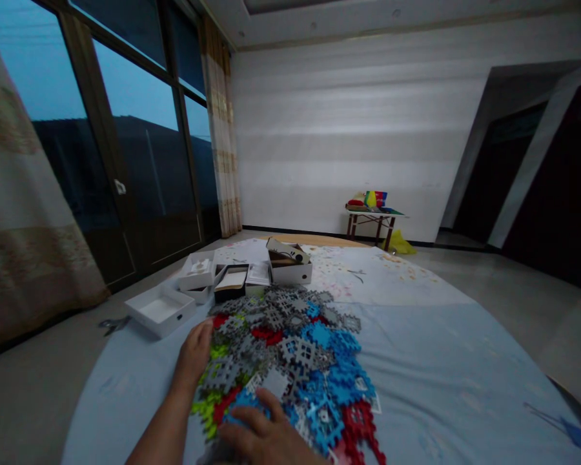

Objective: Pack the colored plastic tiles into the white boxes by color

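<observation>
A wide heap of interlocking plastic building pieces [303, 352] with notched edges, in grey, blue, red and lime green, lies in front of me. My left hand [196, 352] rests along the heap's left edge, beside red and green pieces, its fingers pointing forward and holding nothing I can see. Over the near part of the heap, my right hand [271, 429] lies palm down with its fingers apart. Its fingertips are at a blue piece [246, 402] and a flat grey piece [275, 383]. What is under the right palm is hidden.
The round table has a pale blue patterned cloth [416, 361]. Behind the heap stand an open white box [161, 311], smaller boxes [231, 281] and a white box with cardboard in it [290, 271]. Scissors [112, 325] lie at the left edge. A small table [375, 213] stands by the wall.
</observation>
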The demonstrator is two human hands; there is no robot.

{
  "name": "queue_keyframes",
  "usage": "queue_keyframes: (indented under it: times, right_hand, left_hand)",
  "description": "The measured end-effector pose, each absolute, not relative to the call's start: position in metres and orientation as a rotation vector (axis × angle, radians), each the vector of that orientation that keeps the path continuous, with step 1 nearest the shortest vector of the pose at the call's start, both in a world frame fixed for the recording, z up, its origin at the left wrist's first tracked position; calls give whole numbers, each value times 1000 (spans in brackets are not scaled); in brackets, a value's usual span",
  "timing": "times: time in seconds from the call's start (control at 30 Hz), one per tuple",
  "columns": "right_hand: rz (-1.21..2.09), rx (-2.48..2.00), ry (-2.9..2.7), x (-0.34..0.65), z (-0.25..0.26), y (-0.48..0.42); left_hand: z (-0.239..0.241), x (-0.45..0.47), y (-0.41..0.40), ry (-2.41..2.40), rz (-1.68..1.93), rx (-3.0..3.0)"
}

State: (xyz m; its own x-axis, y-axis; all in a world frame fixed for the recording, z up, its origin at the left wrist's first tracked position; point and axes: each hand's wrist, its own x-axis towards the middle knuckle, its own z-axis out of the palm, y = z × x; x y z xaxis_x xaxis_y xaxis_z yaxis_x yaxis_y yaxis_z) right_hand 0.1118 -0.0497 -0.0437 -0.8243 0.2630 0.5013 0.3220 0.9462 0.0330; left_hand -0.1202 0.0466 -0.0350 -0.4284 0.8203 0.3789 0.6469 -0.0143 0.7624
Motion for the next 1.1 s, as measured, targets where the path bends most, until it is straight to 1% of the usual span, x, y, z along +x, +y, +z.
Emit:
queue_keyframes:
  times: [0.07, 0.13, 0.27, 0.37, 0.53, 0.7, 0.83, 0.97, 1.1]
  right_hand:
    - [-99, -361, -2687, 94, -39, -55]
    - [-107, -300, -2754, 88, -33, -57]
    - [-157, -311, -2805, 107, -13, -57]
    - [-122, -414, -2822, 131, 8, -54]
    - [-9, -748, -2749, 164, 30, -40]
    - [17, -1019, -2557, 196, 29, -16]
    - [6, -1132, -2360, 224, 25, -12]
    - [149, -1096, -2460, 239, 21, -27]
    - [317, -988, -2604, 233, 13, -38]
  left_hand:
    - [-37, -122, 44, 2067, 1448, 1554]
    - [-40, -122, 43, 2063, 1460, 1546]
    - [-41, -119, 44, 2054, 1449, 1549]
    - [-41, -114, 44, 2055, 1431, 1570]
    - [-40, -111, 44, 2071, 1389, 1630]
    - [-37, -109, 43, 2098, 1354, 1723]
    - [-30, -103, 41, 2121, 1320, 1835]
    - [-21, -91, 37, 2147, 1259, 1970]
    - [-16, -75, 32, 2173, 1167, 2069]
